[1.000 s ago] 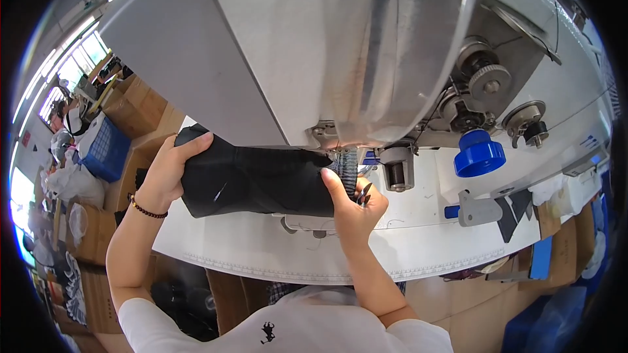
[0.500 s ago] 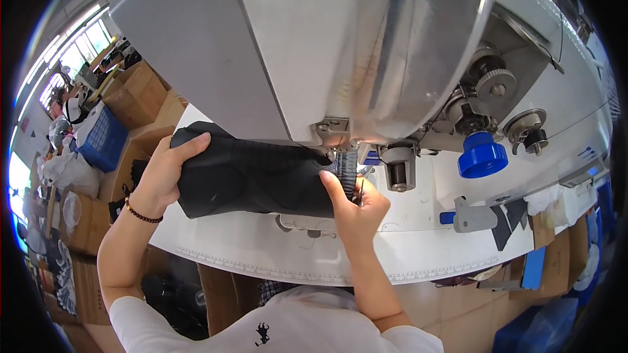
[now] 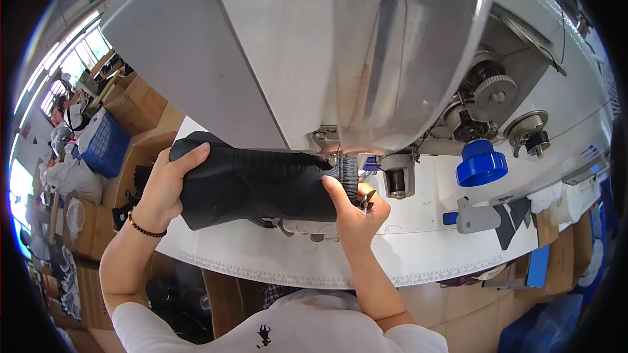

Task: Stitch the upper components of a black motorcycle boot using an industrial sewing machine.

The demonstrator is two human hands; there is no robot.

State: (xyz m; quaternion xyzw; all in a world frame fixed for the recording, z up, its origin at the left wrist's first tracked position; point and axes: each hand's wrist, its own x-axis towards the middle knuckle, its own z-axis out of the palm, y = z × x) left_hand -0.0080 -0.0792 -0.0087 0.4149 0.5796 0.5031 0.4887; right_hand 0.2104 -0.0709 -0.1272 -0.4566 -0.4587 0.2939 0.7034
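Observation:
A thick black fabric piece (image 3: pixel 261 186), with a grey ribbed band (image 3: pixel 348 176) at its right end, lies under the head of a white sewing machine (image 3: pixel 261 59). My left hand (image 3: pixel 167 183) grips its left end, thumb on top and fingers tucked behind. At the other end my right hand (image 3: pixel 360 212) pinches the fabric by the band, thumb on top, its other fingers partly hidden. Dark, pointed metal blades (image 3: pixel 368 201) stick out from that same hand, seemingly small thread snips. The presser area, at the band's upper edge, is mostly hidden by the machine head.
A blue knob (image 3: pixel 482 163) and a bobbin winder (image 3: pixel 528 132) jut from the machine at right. A ruler strip (image 3: pixel 261 278) edges the white table. Cardboard boxes (image 3: pixel 137 101) and a blue crate (image 3: pixel 104 144) stand at left; a person (image 3: pixel 72 111) is farther back.
The view has shifted slightly. Both hands keep their hold on the black fabric, whose left end sits a little lower. The blades in my right hand show more clearly.

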